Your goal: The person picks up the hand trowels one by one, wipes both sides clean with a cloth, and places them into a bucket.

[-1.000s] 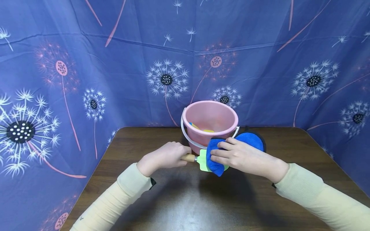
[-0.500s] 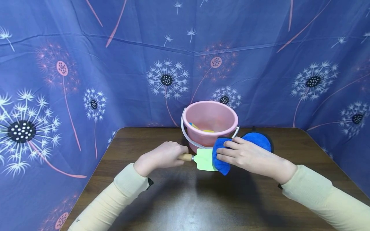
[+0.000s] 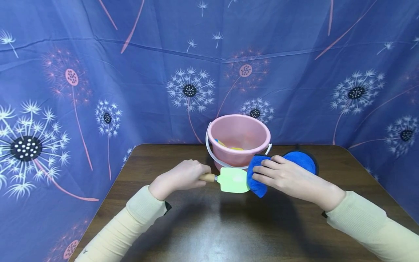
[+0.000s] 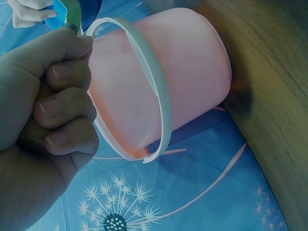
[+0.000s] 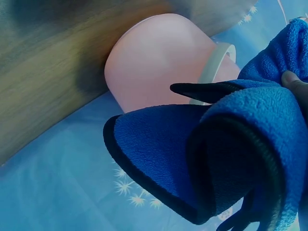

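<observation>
While the left hand (image 3: 178, 178) clenches the wooden handle of the light, stiff green trowel (image 3: 234, 180) near the table's (image 3: 203, 225) far edge, the right hand (image 3: 288, 176) grasps the soft blue cloth (image 3: 256, 183) against its blade tip, before the pink bucket (image 3: 239, 140).

left hand (image 4: 38, 110) fisted (handle hidden), pink bucket (image 4: 163, 77), white bail (image 4: 154, 82)

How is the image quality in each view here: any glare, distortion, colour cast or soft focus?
Head view: sharp, wide-angle bowing at the edges, a soft sheen and arm shadows on the table. Left wrist view: bluish cast, the left hand close and slightly soft, the bucket looks tipped. Right wrist view: the blue cloth fills the frame, the table blurred.
</observation>
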`<state>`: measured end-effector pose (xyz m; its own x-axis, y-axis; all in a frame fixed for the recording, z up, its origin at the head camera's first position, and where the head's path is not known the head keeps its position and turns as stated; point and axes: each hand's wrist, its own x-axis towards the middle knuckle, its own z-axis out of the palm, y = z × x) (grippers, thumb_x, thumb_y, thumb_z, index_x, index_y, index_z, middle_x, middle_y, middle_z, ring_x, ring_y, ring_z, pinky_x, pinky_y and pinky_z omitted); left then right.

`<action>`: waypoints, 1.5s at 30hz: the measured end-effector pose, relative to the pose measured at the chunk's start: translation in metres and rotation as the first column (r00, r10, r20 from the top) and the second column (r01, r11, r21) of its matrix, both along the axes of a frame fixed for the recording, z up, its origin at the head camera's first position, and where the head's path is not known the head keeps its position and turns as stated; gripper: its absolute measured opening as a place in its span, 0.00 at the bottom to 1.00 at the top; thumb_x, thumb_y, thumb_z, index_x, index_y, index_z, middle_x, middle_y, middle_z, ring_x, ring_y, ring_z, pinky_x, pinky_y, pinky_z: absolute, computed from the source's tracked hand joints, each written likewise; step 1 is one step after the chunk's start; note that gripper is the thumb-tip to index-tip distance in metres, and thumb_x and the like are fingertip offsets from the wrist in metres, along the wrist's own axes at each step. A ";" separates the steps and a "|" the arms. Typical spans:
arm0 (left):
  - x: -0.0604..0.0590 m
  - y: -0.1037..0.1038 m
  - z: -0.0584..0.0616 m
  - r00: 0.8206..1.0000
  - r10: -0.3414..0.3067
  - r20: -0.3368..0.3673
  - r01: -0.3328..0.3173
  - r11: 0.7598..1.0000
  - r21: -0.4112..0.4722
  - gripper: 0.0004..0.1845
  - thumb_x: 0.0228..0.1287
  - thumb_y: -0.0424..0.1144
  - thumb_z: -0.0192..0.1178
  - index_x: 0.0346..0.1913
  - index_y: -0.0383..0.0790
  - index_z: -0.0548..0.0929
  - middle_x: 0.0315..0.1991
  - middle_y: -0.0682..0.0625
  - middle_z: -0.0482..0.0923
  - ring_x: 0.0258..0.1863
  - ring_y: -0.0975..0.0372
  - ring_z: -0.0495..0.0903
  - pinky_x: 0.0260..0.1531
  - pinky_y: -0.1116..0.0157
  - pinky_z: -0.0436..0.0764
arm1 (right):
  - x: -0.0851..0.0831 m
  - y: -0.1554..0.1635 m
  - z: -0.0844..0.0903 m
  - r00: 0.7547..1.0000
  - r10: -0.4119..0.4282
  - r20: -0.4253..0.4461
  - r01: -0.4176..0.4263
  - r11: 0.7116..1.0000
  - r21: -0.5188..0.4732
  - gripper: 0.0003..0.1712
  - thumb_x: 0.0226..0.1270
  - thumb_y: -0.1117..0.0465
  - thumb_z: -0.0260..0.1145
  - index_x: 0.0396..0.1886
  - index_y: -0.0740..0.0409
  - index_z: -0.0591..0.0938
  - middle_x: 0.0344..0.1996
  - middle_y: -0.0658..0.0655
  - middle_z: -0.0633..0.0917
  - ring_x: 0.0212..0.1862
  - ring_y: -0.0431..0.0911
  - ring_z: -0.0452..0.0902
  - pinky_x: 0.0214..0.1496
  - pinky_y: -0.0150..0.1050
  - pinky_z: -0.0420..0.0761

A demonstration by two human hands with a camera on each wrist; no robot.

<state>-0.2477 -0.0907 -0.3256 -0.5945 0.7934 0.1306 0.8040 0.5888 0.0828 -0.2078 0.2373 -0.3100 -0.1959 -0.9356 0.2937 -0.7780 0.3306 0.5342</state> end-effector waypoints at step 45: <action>-0.004 -0.025 0.021 0.992 0.124 0.009 -0.125 0.990 0.059 0.09 0.48 0.34 0.63 0.23 0.48 0.72 0.16 0.60 0.59 0.16 0.67 0.60 0.18 0.68 0.61 | 0.013 0.017 -0.052 0.861 -0.058 0.505 0.301 0.859 -0.414 0.24 0.74 0.46 0.46 0.58 0.55 0.74 0.53 0.48 0.78 0.54 0.40 0.70 0.58 0.24 0.63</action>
